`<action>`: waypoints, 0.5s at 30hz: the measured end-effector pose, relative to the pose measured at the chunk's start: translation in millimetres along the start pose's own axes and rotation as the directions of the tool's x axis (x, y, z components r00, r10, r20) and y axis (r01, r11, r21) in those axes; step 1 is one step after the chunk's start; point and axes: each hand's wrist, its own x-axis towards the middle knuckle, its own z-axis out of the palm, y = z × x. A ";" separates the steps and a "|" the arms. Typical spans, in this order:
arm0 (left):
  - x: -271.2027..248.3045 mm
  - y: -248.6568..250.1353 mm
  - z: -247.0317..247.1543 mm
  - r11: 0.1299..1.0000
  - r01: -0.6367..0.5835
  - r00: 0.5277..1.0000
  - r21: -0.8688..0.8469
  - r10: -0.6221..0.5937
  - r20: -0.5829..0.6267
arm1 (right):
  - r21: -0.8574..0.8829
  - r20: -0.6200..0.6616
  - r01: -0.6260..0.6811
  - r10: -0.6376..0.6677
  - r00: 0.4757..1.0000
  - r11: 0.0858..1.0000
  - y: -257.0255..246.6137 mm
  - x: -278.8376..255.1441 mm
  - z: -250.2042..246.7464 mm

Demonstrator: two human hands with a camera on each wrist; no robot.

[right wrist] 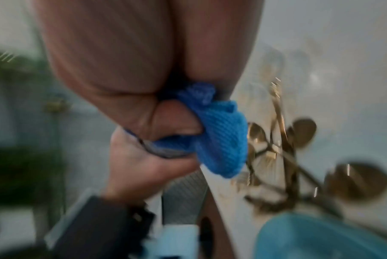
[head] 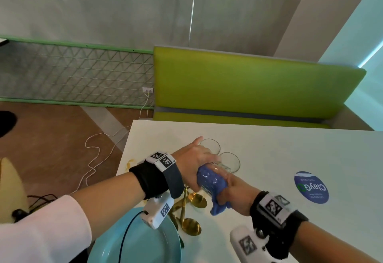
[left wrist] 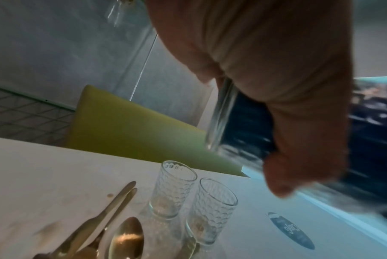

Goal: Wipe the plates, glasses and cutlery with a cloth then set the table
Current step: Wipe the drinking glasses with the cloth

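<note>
Teal plate [head: 145, 248] sits at the near bench [head: 290, 155] edge, gold cutlery [head: 191, 213] just beyond it. Above the cutlery, left hand [head: 194, 165] is wrapped round a tilted glass [head: 209, 177]; right hand [head: 234, 196] is clenched on the blue cloth [head: 217, 204], stuffed into that glass. Step looks like: wiping the inside of a glass. Two more glasses [left wrist: 192, 201] stand upright just past the cutlery. Next probably: pull cloth out, set glass down, grab another.

Clear dimpled glass tumblers [left wrist: 192, 198] are gleaming at twelve o'clock on a smooth, matt white table [head: 290, 155]; a knitted blue cloth [right wrist: 221, 133] is showing coarse ribs, while polished gold metal cutlery [head: 191, 213] and a glossy turquoise plate [head: 149, 244] are shining at six o'clock.
</note>
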 end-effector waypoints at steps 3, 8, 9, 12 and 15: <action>-6.0 2.6 -3.4 0.972 0.127 0.982 -0.198 -0.094 0.166 | -0.773 0.173 0.303 -0.275 0.946 0.557 13.6 10.1 1.1; -18.5 -0.8 -2.2 0.906 0.220 0.971 -0.362 -0.166 0.172 | -0.932 0.222 0.324 -0.449 0.865 0.163 6.3 14.3 13.2; -20.5 -1.9 -3.7 0.923 0.211 0.973 -0.323 -0.165 0.164 | -0.903 0.181 0.320 -0.423 0.888 0.286 -1.2 13.2 16.0; -30.8 -2.8 -6.9 0.970 0.170 0.985 -0.174 -0.160 0.072 | -0.314 0.118 0.160 -0.129 0.985 0.936 -10.1 17.6 16.7; -37.4 -11.8 -9.6 0.995 0.100 0.993 -0.018 -0.101 -0.068 | 0.346 0.068 -0.033 0.010 0.998 0.938 -15.8 27.5 17.0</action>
